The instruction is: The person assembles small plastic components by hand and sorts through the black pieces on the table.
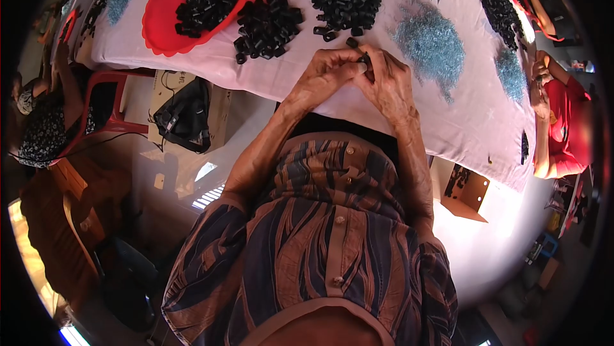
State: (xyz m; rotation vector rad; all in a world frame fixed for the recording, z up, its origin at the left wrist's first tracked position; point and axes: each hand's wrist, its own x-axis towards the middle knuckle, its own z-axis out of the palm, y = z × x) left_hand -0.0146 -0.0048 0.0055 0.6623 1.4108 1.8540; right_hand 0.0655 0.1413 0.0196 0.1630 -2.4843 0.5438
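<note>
My left hand (327, 76) and my right hand (388, 84) meet at the table's near edge, fingertips pinched together. Between them is a small black plastic piece (364, 59), mostly covered by the fingers. Another black piece (352, 43) lies just beyond my fingertips. Ahead is a big heap of black pieces (345, 0), with a smaller heap (268, 23) to its left. A red scalloped basin (157, 26) holds more of them. Right of my hands spreads a pile of tiny shiny blue-grey parts (430, 48), too small to name.
A pink cloth (256, 77) covers the table. A co-worker in red (566, 125) sits at the right, another person (48, 119) at the left by a red chair (105, 103). A black bag (185, 116) rests on a carton; an open cardboard box (470, 196) stands below right.
</note>
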